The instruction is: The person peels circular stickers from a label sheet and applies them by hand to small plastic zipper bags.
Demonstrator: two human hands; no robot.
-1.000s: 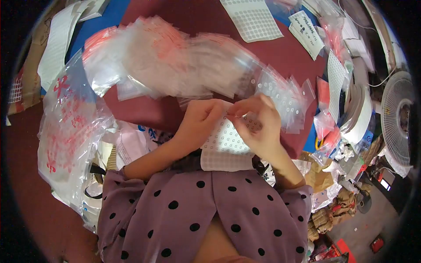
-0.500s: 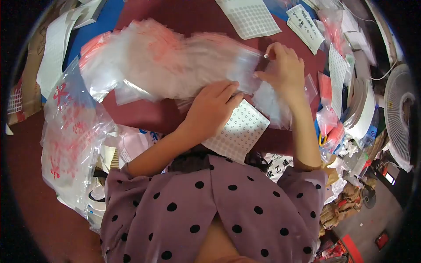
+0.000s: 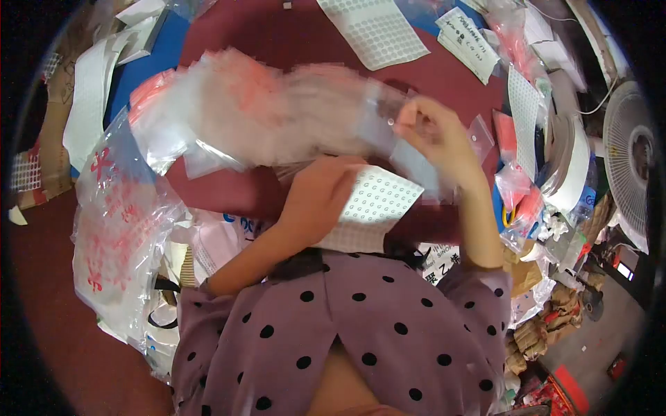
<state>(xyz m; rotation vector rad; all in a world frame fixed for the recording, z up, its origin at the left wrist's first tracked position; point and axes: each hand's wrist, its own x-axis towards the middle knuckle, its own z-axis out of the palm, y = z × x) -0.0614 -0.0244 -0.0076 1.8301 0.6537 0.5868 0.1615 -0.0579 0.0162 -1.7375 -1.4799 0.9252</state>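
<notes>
My left hand (image 3: 316,197) is closed on the edge of a sheet of small round stickers (image 3: 383,196) printed with the letter G. The sheet is tilted and bent near my body. My right hand (image 3: 436,135) has its fingers curled together over the right end of a long row of overlapping clear plastic bags (image 3: 319,111). A small white dot, which looks like a sticker (image 3: 391,122), shows at its fingertips. More clear bags (image 3: 420,170) lie under my right wrist. The row of bags has reddish edges and is blurred in places.
Another dotted sticker sheet (image 3: 378,35) and handwritten paper slips (image 3: 468,45) lie at the far side of the dark red table (image 3: 236,24). A big clear bag with red print (image 3: 114,229) hangs at the left. On the right are a fan (image 3: 628,156) and packs of bags.
My right hand has moved left and slightly down, onto the end of the bag row, and its fingers have drawn together. My left hand and its sticker sheet have shifted slightly left as the view moved.
</notes>
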